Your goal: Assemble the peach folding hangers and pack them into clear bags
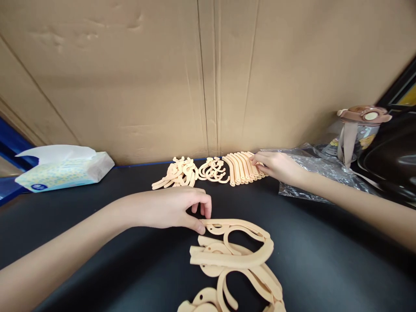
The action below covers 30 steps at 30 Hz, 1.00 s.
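My left hand (172,208) is closed at the end of a beige folded hanger (238,223), thumb against its tip and the other fingers curled. Nearer to me lie more folded hangers (234,259), overlapping in a loose stack cut off by the bottom of the view. Farther back, my right hand (277,167) reaches into a row of curved beige hanger arms (240,169). Its fingers are bent together on the right end of this row, and the fingertips partly hide what they grip. Left of the row lie small beige hooks (212,170) and a pile of flat hanger pieces (182,171).
A tissue pack (65,171) stands at the back left. To the right are a clear plastic bag (302,190), a strapped drink bottle (360,130) and a glossy black object (393,160). Cardboard (146,86) walls off the back of the black table (325,255).
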Tool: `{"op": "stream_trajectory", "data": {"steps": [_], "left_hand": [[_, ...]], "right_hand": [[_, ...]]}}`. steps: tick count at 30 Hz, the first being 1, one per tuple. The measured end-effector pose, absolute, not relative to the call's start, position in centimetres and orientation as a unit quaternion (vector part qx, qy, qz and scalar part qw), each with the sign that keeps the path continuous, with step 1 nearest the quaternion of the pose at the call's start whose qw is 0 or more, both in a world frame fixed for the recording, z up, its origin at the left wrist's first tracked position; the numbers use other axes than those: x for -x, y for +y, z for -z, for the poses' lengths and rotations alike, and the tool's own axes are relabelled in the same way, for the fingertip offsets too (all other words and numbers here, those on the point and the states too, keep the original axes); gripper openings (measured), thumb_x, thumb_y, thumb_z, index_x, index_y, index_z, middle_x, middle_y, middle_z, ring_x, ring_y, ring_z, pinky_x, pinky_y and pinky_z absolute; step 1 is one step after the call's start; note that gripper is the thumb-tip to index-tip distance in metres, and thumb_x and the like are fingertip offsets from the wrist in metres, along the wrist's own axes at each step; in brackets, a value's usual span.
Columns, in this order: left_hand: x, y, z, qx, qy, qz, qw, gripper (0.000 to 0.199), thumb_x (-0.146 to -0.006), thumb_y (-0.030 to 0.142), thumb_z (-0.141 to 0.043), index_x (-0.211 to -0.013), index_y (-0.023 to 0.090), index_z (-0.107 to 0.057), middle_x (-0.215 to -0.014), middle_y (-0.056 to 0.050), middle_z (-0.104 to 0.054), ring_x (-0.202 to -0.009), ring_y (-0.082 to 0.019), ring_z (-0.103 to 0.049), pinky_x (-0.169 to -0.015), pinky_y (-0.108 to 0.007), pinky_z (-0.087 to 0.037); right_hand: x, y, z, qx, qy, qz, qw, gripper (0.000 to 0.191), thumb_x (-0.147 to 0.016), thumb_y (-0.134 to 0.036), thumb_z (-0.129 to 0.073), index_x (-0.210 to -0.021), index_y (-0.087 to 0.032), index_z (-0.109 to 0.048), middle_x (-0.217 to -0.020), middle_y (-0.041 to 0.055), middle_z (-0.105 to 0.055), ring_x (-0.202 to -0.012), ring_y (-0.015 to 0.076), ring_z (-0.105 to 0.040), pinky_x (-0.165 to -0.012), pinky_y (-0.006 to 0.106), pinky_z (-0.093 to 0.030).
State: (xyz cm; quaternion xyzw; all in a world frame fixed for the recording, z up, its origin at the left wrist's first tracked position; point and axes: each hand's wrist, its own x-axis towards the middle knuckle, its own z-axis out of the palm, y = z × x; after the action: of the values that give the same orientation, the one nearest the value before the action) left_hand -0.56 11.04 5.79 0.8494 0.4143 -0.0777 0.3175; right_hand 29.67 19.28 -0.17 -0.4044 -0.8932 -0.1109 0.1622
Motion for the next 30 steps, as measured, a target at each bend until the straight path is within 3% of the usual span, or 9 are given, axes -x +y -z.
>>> {"op": "stream_trajectory", "data": {"steps": [3,6,9,11,15,21,26,30], "left_hand": [[0.6,11.0,-5.7,-0.847,0.426,0.078,0.309,0.014,-0.086,0.037,-0.059,-0.088,0.024,-0.063,-0.090,0.002,-0.061,-0.086,-0.015,-0.056,-0.070,-0.022,-0.040],[0.6,11.6,-5.2,-0.842,0.438,0.038,0.314,0.019,-0.090,0.039,-0.049,-0.087,0.022,-0.059,-0.083,0.002,-0.060,-0.075,-0.014,-0.053,-0.062,-0.023,-0.038],[-0.1,12.7,-4.6,-0.846,0.429,-0.066,0.311,0.018,-0.091,0.036,-0.046,-0.083,0.021,-0.053,-0.076,0.003,-0.056,-0.070,-0.013,-0.050,-0.061,-0.023,-0.036],[-1.0,13.5,-4.4,-0.819,0.443,-0.154,0.330,0.012,-0.089,0.031,-0.049,-0.084,0.020,-0.051,-0.077,0.002,-0.055,-0.070,-0.013,-0.050,-0.062,-0.023,-0.037],[-2.8,14.2,-4.7,-0.710,0.508,-0.317,0.370,0.012,-0.084,0.021,-0.053,-0.095,0.018,-0.054,-0.086,0.000,-0.059,-0.069,-0.012,-0.052,-0.062,-0.024,-0.038],[-3.5,14.1,-5.0,-0.694,0.473,-0.348,0.416,0.022,-0.087,0.037,-0.054,-0.090,0.016,-0.062,-0.080,-0.002,-0.059,-0.072,-0.014,-0.051,-0.063,-0.026,-0.035],[-3.7,14.4,-4.7,-0.665,0.453,-0.381,0.455,0.013,-0.087,0.028,-0.052,-0.084,0.017,-0.059,-0.084,0.000,-0.057,-0.078,-0.014,-0.052,-0.065,-0.024,-0.035],[-3.8,14.7,-4.7,-0.641,0.481,-0.404,0.440,0.018,-0.088,0.021,-0.041,-0.072,0.018,-0.047,-0.075,0.001,-0.050,-0.074,-0.013,-0.050,-0.065,-0.025,-0.037]], "right_hand": [[-29.7,19.5,-0.1,0.412,-0.897,0.067,0.146,0.026,-0.088,-0.013,-0.035,-0.088,-0.016,-0.061,-0.088,0.0070,-0.066,-0.074,0.0192,-0.060,-0.065,0.030,-0.041],[-28.7,18.8,-0.6,0.423,-0.885,0.005,0.197,0.022,-0.088,-0.017,-0.041,-0.091,-0.016,-0.063,-0.093,0.0072,-0.067,-0.080,0.0193,-0.061,-0.071,0.030,-0.043],[-26.2,17.0,-1.4,0.431,-0.848,-0.145,0.273,0.023,-0.089,-0.035,-0.051,-0.096,-0.018,-0.064,-0.089,0.0044,-0.069,-0.075,0.0163,-0.062,-0.066,0.027,-0.044],[-24.3,15.8,-1.9,0.370,-0.838,-0.311,0.252,0.029,-0.088,-0.043,-0.052,-0.097,-0.018,-0.064,-0.086,0.0034,-0.069,-0.076,0.0150,-0.061,-0.064,0.026,-0.044],[-21.8,15.1,-2.5,0.327,-0.805,-0.422,0.259,0.033,-0.081,-0.048,-0.061,-0.078,-0.015,-0.062,-0.073,0.0007,-0.063,-0.065,0.0114,-0.056,-0.057,0.024,-0.040],[-21.4,16.3,-3.0,0.392,-0.720,-0.441,0.366,0.039,-0.081,-0.053,-0.059,-0.069,-0.016,-0.059,-0.055,-0.0043,-0.052,-0.046,0.0071,-0.045,-0.044,0.022,-0.032],[-21.5,16.7,-3.1,0.360,-0.714,-0.401,0.447,0.035,-0.076,-0.045,-0.070,-0.095,-0.017,-0.061,-0.085,0.0020,-0.066,-0.070,0.0134,-0.061,-0.064,0.027,-0.049],[-22.3,17.0,-3.6,0.364,-0.791,-0.235,0.431,0.028,-0.087,-0.043,-0.057,-0.097,-0.018,-0.062,-0.088,0.0035,-0.068,-0.074,0.0147,-0.061,-0.064,0.027,-0.045]]}}
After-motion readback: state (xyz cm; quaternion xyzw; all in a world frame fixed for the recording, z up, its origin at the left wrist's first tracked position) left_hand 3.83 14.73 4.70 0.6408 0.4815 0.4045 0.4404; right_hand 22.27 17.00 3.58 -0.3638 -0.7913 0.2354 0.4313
